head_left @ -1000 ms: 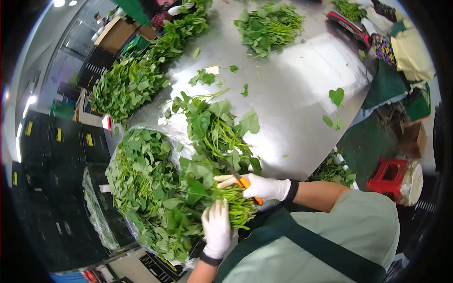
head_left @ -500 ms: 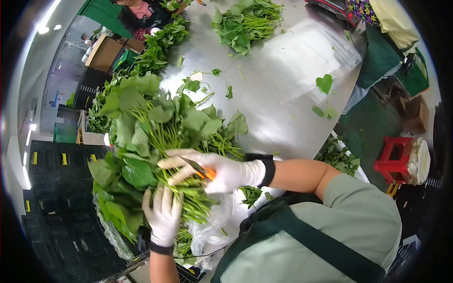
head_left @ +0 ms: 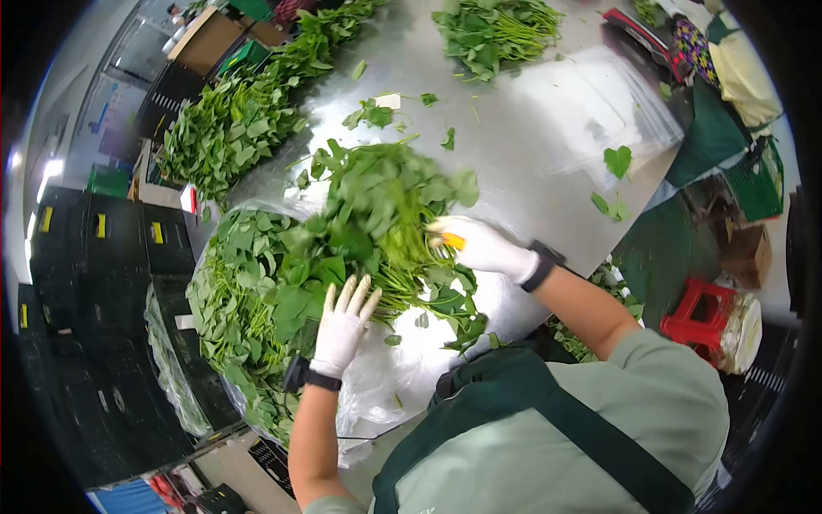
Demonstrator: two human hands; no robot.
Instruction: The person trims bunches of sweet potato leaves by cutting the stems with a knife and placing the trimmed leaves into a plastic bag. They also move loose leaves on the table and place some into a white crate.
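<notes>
My left hand [head_left: 342, 330], in a white glove, has its fingers spread against the near edge of a heap of leafy greens [head_left: 248, 300]. In my right hand [head_left: 484, 247], also gloved, is an orange-handled tool [head_left: 452, 241]; its blade cannot be made out. Right beside those fingers lies a blurred bunch of leafy stems [head_left: 377, 197], its stems toward my right hand. Clear plastic [head_left: 368, 394] spreads under the greens on the metal table [head_left: 505, 197].
A long pile of greens [head_left: 231, 128] runs along the table's far left. Another bunch [head_left: 497, 34] and clear plastic sheets [head_left: 591, 103] lie farther back. Black crates [head_left: 111, 325] stand at left, a red stool [head_left: 698, 321] at right.
The bunch that was between my hands now lies farther from me, to the right of the heap. My right hand has moved right and away from me; my left hand has moved right and up.
</notes>
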